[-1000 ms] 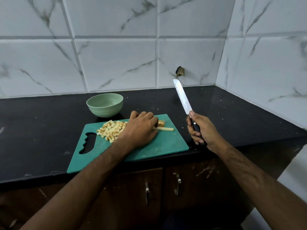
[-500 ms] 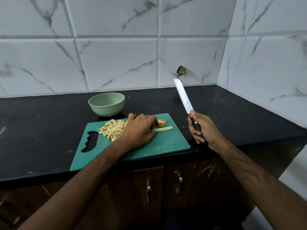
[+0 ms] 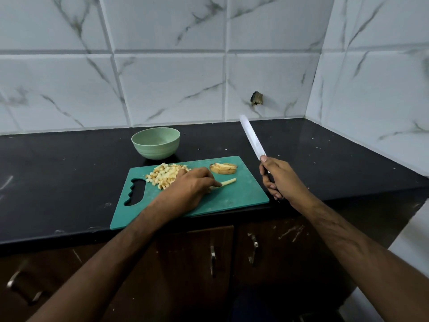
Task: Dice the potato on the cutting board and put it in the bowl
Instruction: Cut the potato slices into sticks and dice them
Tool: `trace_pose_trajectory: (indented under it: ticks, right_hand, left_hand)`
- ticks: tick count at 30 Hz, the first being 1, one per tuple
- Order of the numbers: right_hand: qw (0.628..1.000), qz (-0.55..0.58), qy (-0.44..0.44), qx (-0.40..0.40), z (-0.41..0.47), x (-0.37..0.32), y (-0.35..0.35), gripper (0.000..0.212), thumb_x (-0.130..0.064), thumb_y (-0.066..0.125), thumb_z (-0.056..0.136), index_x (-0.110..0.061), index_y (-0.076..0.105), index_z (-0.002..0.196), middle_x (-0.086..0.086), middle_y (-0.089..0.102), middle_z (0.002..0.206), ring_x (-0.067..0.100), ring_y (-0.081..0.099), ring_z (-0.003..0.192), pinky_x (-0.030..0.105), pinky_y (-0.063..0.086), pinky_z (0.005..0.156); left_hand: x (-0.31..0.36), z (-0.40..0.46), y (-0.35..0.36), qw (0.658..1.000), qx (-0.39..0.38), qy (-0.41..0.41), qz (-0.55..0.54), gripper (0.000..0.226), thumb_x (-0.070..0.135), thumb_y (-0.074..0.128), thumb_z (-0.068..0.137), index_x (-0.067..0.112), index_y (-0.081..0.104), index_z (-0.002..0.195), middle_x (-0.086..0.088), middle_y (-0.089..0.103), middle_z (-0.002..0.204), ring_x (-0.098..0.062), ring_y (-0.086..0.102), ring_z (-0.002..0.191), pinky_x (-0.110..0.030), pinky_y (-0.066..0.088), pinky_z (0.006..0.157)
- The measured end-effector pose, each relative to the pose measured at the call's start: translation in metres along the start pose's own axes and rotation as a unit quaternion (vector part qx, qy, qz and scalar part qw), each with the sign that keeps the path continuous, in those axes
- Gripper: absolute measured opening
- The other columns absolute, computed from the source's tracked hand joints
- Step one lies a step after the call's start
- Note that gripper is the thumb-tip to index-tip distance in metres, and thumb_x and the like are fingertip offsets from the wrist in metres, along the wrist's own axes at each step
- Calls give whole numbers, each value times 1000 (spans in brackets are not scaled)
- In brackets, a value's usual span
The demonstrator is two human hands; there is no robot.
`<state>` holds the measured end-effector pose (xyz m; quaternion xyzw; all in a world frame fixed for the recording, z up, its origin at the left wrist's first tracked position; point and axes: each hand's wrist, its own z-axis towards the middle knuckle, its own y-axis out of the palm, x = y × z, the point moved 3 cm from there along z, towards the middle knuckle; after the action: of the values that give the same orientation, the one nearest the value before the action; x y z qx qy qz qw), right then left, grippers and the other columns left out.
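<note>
On the teal plastic cutting board (image 3: 232, 198), which sits at the front edge of the black stone desk (image 3: 58, 182), 1 pale potato stick (image 3: 226, 182) lies roughly in the middle of the board with its long axis running left to right, its right end tipped slightly toward the back edge. The left hand (image 3: 188, 190) rests on the board with its fingertips (image 3: 214, 183) pinching or pressing the stick's left end, so most of the stick's length lies bare to the right of that hand. The right hand (image 3: 277, 180), just past the board's right edge, is wrapped around the handle of a long white-bladed knife (image 3: 251, 138), whose blade points up and away toward the back edge, well apart from the stick. The coming cut probably turns on this: the blade must come down from the right and cross the stick's axis, working from the free right end toward the left fingertips. A heap of small diced potato cubes (image 3: 166, 176) sits just behind the left hand, and a few uncut potato slices (image 3: 224, 168) lie near the board's back right corner. The pale green round bowl (image 3: 155, 142) stands on the desk just behind the board, and no potato shows in it
</note>
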<state>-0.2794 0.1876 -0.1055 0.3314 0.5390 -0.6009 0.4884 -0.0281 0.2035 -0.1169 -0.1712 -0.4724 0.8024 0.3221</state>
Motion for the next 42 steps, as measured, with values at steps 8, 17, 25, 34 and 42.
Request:
trace_pose_trajectory:
  ticks: [8,17,25,34,42]
  right_hand:
    - [956,-226,90,-164,-38,-21,6,40,-43,39,109,-13,58,89,-5,50,54,10,42,38,23,40,40]
    - [900,-402,78,-151,-61,-39,-1,38,-42,34,110,-21,56,87,-8,56,70,5,52,59,24,42,60]
    - [883,-429,87,-173,-69,-32,6,38,-43,32,110,-16,57,98,4,62,89,12,55,67,28,47,59]
    - [873,-467,54,-129,-67,-44,6,38,-46,29,110,-24,50,88,0,61,91,13,59,77,31,46,65]
    - [878,-441,93,-162,-73,-40,15,37,-44,29,110,-19,50,94,6,60,85,14,59,57,23,46,44]
  left_hand:
    - [-6,-5,0,998,18,-51,-19,27,20,70,93,29,73,119,10,62,103,-16,56,104,-34,16,71]
    - [-4,-6,-3,998,0,-64,-10,27,32,62,96,37,69,123,16,56,100,-9,52,100,-34,23,74]
    - [-1,-6,-5,998,-13,-63,0,29,31,60,98,36,69,125,16,55,102,-8,50,101,-34,21,75]
    - [0,-6,-6,997,-25,-69,3,30,33,57,99,38,66,127,19,52,103,-6,48,103,-33,21,76]
    - [-1,-6,-6,997,-28,-70,2,29,35,57,99,39,67,127,17,56,106,-7,49,104,-33,23,78]
